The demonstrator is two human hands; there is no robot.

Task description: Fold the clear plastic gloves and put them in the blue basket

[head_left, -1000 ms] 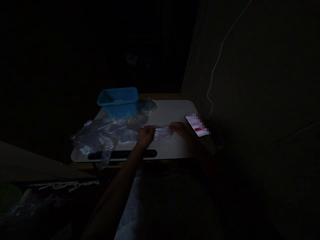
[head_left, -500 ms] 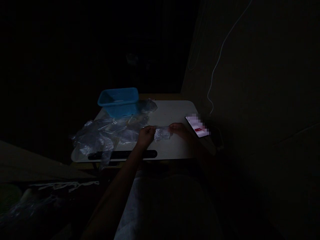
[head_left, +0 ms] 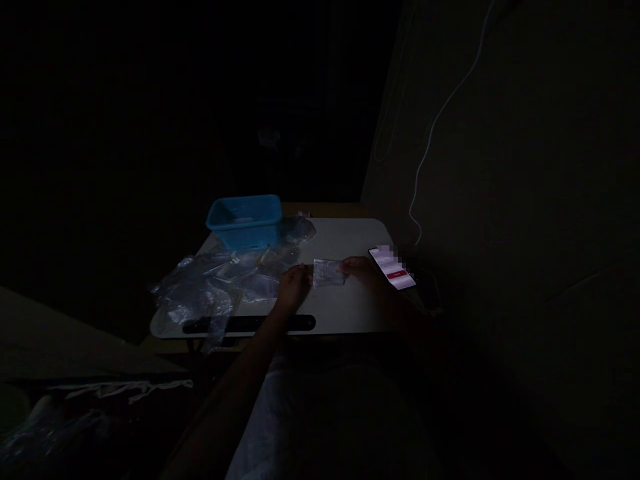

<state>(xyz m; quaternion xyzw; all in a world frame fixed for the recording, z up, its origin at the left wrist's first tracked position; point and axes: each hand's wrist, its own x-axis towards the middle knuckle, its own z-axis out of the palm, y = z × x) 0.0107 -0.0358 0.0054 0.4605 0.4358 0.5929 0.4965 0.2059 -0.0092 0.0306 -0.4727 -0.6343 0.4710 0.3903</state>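
The scene is very dark. My left hand point(head_left: 293, 285) and my right hand point(head_left: 360, 271) hold a small clear plastic bag point(head_left: 327, 273) between them, just above the white table point(head_left: 345, 307). Each hand pinches one end of the bag. To the left of my left hand lies a heap of clear plastic bags point(head_left: 215, 287). A blue plastic tub point(head_left: 245, 220) stands at the back of the table.
A lit phone point(head_left: 393, 267) lies at the table's right edge beside my right hand. A white cable point(head_left: 433, 127) hangs down the wall on the right. A dark slot point(head_left: 250, 325) runs along the table's front edge. More plastic lies on the floor at the lower left.
The bag between my hands has become narrower, folded to a smaller shape. The view has tilted up, so the table sits lower in the picture.
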